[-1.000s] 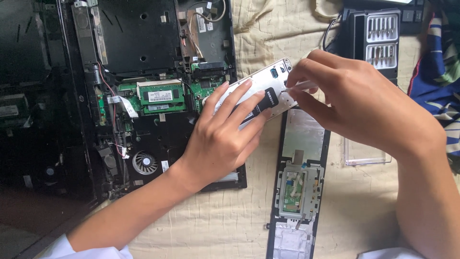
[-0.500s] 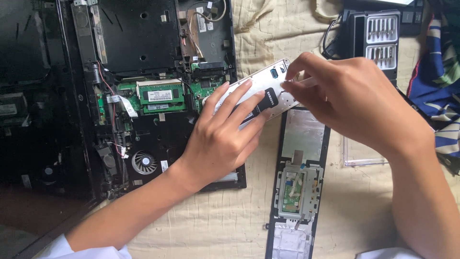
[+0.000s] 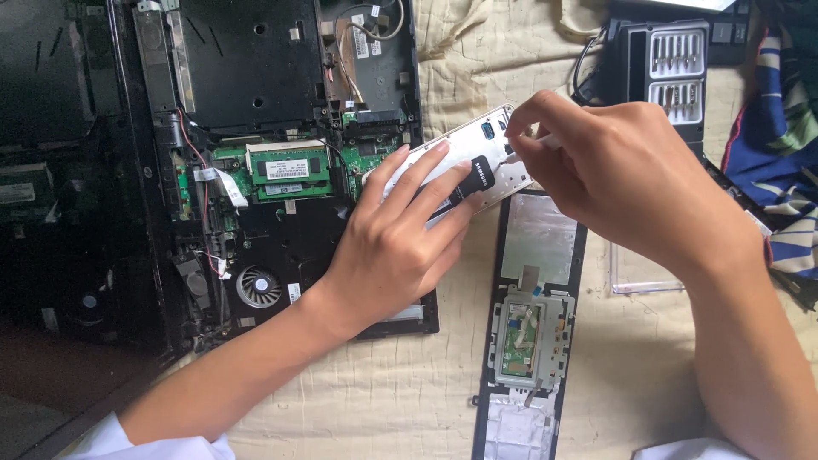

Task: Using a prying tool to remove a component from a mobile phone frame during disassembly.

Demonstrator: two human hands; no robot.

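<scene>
While gripped: drive (image 3: 464,166) between both hands.

I am steadying a silver drive (image 3: 477,162) with my left hand (image 3: 396,247) while my right hand (image 3: 622,179) is pinching at its far-right corner, above the opened laptop (image 3: 281,102)

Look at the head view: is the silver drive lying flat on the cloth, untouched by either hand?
No: the left hand grips the silver drive above the opened laptop, while the right hand touches its end.

Head camera looks steeply down, close over the opened laptop (image 3: 281,170).
</scene>
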